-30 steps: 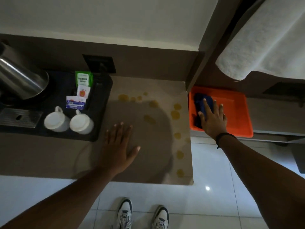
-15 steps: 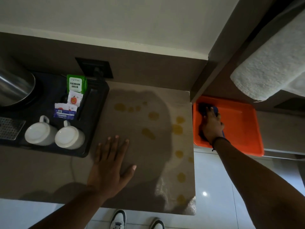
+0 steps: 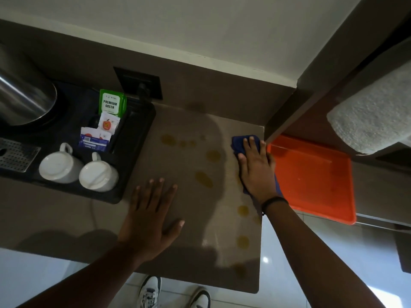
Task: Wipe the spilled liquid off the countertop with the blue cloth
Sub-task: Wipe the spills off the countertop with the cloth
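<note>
The blue cloth [image 3: 239, 145] lies on the brown countertop [image 3: 191, 221] near its right edge, pressed flat under my right hand [image 3: 256, 168]; only its far end and a strip by my wrist show. Several yellowish spills [image 3: 203, 179] dot the counter, some to the left of the cloth and some in a line along the right edge toward me. My left hand [image 3: 151, 221] rests flat on the countertop, fingers spread, holding nothing.
An orange tray [image 3: 315, 183] sits on a lower shelf right of the counter. A black tray [image 3: 131, 156] at left holds two upturned white cups [image 3: 97, 174], tea sachets [image 3: 111, 105] and a steel kettle [image 3: 24, 96]. A white towel [image 3: 373, 121] hangs at right.
My right hand took the blue cloth out of the orange tray and moved it left onto the countertop. The left hand stayed flat on the counter.
</note>
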